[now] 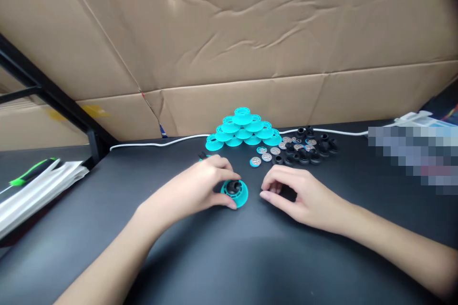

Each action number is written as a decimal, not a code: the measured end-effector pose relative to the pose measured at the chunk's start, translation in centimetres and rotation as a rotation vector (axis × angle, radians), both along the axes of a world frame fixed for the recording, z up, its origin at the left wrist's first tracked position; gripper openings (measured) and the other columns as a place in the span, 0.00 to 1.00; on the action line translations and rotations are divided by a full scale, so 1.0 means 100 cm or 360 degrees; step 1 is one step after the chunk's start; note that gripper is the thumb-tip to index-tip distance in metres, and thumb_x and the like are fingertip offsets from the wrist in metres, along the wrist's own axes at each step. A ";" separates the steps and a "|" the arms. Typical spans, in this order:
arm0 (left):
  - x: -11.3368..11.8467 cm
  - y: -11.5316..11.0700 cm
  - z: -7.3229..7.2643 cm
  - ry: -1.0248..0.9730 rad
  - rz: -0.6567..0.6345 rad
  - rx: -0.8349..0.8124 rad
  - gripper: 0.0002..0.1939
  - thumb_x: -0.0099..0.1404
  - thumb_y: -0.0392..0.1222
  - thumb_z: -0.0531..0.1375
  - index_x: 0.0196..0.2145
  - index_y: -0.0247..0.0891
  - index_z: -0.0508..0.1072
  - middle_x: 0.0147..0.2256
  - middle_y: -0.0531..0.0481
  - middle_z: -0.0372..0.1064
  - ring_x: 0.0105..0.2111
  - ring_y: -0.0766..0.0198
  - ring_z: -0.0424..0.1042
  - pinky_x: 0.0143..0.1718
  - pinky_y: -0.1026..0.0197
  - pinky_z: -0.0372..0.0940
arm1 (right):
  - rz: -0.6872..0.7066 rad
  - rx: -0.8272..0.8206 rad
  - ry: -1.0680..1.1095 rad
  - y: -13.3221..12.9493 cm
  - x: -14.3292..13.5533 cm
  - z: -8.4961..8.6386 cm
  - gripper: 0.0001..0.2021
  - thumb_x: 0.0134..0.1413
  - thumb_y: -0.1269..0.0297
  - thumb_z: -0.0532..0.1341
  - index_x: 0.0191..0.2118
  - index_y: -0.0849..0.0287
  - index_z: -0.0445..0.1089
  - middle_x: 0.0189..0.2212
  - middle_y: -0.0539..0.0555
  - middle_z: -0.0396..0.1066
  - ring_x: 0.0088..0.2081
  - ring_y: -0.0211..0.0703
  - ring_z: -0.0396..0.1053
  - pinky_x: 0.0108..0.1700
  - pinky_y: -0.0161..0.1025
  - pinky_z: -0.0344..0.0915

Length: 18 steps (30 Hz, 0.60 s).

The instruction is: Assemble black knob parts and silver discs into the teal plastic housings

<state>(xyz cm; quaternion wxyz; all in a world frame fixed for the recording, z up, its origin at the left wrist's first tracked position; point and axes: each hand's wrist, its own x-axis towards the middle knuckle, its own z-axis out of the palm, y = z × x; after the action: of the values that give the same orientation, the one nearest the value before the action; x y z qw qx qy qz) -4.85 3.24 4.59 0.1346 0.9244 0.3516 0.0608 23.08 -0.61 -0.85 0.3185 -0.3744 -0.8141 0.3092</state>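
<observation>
Using the turquoise stack (242,119) as landmark, I am seeing the turquoise ring (244,195) sitting on its near side, axis standing roughly upright, black insert (233,188) filling the centre; my left hand (200,182) is grasping the rim between thumb and fingertips, so lying nearer, while my right hand (309,196) is curling loosely across a gap, contents, if any, not showing, so I am marking its grasp unclear

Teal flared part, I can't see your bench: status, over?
Left hand on teal flared part, black piece inside. Right hand nearby, nothing visible in grasp. Black pieces, silver discs beyond.
</observation>
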 end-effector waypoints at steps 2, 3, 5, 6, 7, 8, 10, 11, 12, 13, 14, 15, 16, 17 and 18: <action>0.014 -0.002 -0.010 -0.0178 -0.0012 -0.0243 0.24 0.63 0.51 0.74 0.55 0.42 0.80 0.47 0.45 0.76 0.40 0.60 0.77 0.41 0.61 0.71 | -0.0052 -0.0008 0.0148 -0.003 -0.001 0.003 0.09 0.69 0.57 0.66 0.40 0.56 0.71 0.34 0.50 0.71 0.31 0.38 0.71 0.36 0.38 0.70; 0.020 -0.003 -0.016 -0.0277 -0.0014 -0.0347 0.25 0.63 0.51 0.74 0.55 0.40 0.80 0.46 0.46 0.75 0.35 0.64 0.75 0.37 0.63 0.70 | -0.0068 0.0004 0.0204 -0.004 -0.002 0.004 0.10 0.68 0.56 0.67 0.41 0.56 0.70 0.33 0.49 0.71 0.30 0.37 0.70 0.34 0.37 0.70; 0.030 -0.003 -0.027 -0.0495 -0.0032 -0.0453 0.27 0.61 0.52 0.75 0.54 0.38 0.80 0.43 0.47 0.74 0.32 0.67 0.71 0.34 0.64 0.69 | -0.0073 0.0054 0.0246 -0.006 -0.003 0.004 0.10 0.66 0.57 0.69 0.42 0.56 0.70 0.34 0.49 0.71 0.29 0.37 0.71 0.33 0.36 0.71; 0.034 -0.003 -0.032 -0.0589 -0.0040 -0.0476 0.27 0.61 0.52 0.76 0.53 0.38 0.80 0.42 0.48 0.74 0.32 0.67 0.69 0.34 0.64 0.68 | -0.0061 0.0091 0.0237 -0.006 -0.003 0.004 0.10 0.66 0.58 0.69 0.44 0.56 0.71 0.34 0.50 0.72 0.29 0.37 0.71 0.34 0.36 0.71; 0.036 -0.003 -0.035 -0.0635 -0.0031 -0.0489 0.26 0.60 0.53 0.76 0.52 0.38 0.80 0.40 0.49 0.73 0.31 0.67 0.68 0.33 0.64 0.67 | -0.0047 0.0124 0.0219 -0.005 -0.003 0.004 0.09 0.66 0.59 0.69 0.45 0.56 0.72 0.34 0.50 0.72 0.30 0.37 0.71 0.34 0.37 0.72; 0.038 -0.002 -0.038 -0.0663 -0.0010 -0.0496 0.26 0.59 0.54 0.76 0.50 0.38 0.81 0.38 0.50 0.72 0.31 0.66 0.68 0.32 0.64 0.66 | -0.0034 0.0143 0.0198 -0.005 -0.003 0.003 0.08 0.66 0.59 0.69 0.45 0.56 0.73 0.34 0.50 0.73 0.30 0.38 0.72 0.35 0.37 0.72; 0.039 -0.001 -0.041 -0.0681 0.0036 -0.0505 0.26 0.58 0.56 0.76 0.47 0.38 0.81 0.35 0.52 0.71 0.31 0.66 0.67 0.32 0.64 0.64 | -0.0031 0.0142 0.0169 -0.003 -0.003 0.002 0.07 0.67 0.60 0.68 0.45 0.56 0.75 0.33 0.50 0.74 0.31 0.39 0.72 0.36 0.37 0.73; 0.039 -0.001 -0.042 -0.0687 0.0061 -0.0517 0.26 0.57 0.57 0.77 0.47 0.37 0.81 0.35 0.52 0.71 0.31 0.66 0.67 0.32 0.64 0.64 | -0.0040 0.0120 0.0156 -0.003 -0.003 0.001 0.06 0.67 0.60 0.68 0.44 0.56 0.75 0.32 0.50 0.74 0.31 0.39 0.73 0.36 0.37 0.73; 0.039 -0.001 -0.042 -0.0695 0.0083 -0.0534 0.26 0.57 0.57 0.77 0.46 0.37 0.81 0.35 0.52 0.71 0.31 0.66 0.68 0.32 0.64 0.63 | -0.0052 0.0100 0.0142 -0.003 -0.004 0.001 0.07 0.66 0.60 0.68 0.44 0.56 0.76 0.32 0.50 0.75 0.30 0.39 0.73 0.35 0.37 0.72; 0.039 -0.001 -0.043 -0.0704 0.0104 -0.0556 0.27 0.57 0.57 0.77 0.46 0.37 0.81 0.35 0.52 0.71 0.31 0.66 0.68 0.32 0.64 0.64 | -0.0062 0.0098 0.0126 -0.003 -0.004 0.001 0.07 0.65 0.60 0.69 0.44 0.56 0.76 0.32 0.50 0.75 0.30 0.39 0.73 0.34 0.37 0.72; 0.039 -0.001 -0.044 -0.0718 0.0122 -0.0579 0.27 0.57 0.57 0.77 0.46 0.37 0.80 0.35 0.52 0.71 0.31 0.66 0.68 0.32 0.64 0.64 | -0.0069 0.0117 0.0109 -0.004 -0.005 0.001 0.07 0.64 0.60 0.69 0.44 0.56 0.76 0.32 0.50 0.74 0.30 0.39 0.72 0.34 0.37 0.72; 0.039 -0.002 -0.044 -0.0730 0.0132 -0.0596 0.27 0.56 0.58 0.77 0.46 0.37 0.80 0.35 0.52 0.71 0.31 0.66 0.69 0.31 0.64 0.64 | -0.0079 0.0149 0.0095 -0.005 -0.006 0.001 0.07 0.64 0.61 0.69 0.44 0.56 0.76 0.32 0.51 0.74 0.30 0.39 0.72 0.33 0.37 0.71; 0.039 -0.002 -0.044 -0.0736 0.0132 -0.0600 0.27 0.56 0.58 0.77 0.46 0.37 0.80 0.35 0.52 0.71 0.31 0.66 0.69 0.31 0.64 0.64 | -0.0089 0.0183 0.0085 -0.006 -0.008 0.001 0.06 0.65 0.62 0.69 0.44 0.57 0.76 0.32 0.51 0.74 0.29 0.39 0.72 0.33 0.37 0.71; 0.040 -0.002 -0.045 -0.0734 0.0125 -0.0592 0.27 0.57 0.58 0.77 0.46 0.37 0.80 0.35 0.52 0.71 0.31 0.66 0.69 0.32 0.64 0.64 | -0.0093 0.0212 0.0082 -0.006 -0.008 0.001 0.05 0.66 0.62 0.68 0.43 0.57 0.75 0.32 0.51 0.74 0.29 0.40 0.71 0.33 0.37 0.71; 0.040 -0.002 -0.045 -0.0732 0.0115 -0.0572 0.26 0.57 0.58 0.76 0.45 0.38 0.81 0.35 0.52 0.71 0.31 0.66 0.69 0.32 0.64 0.64 | -0.0088 0.0236 0.0084 -0.007 -0.009 0.001 0.04 0.67 0.63 0.66 0.43 0.57 0.75 0.32 0.52 0.73 0.29 0.40 0.71 0.32 0.38 0.71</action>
<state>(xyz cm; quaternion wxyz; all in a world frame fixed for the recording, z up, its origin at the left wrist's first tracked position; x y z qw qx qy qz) -0.81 3.04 0.13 0.3701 0.8346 0.3497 0.2102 22.19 -1.26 -0.80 0.3751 -0.3640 -0.8154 0.2488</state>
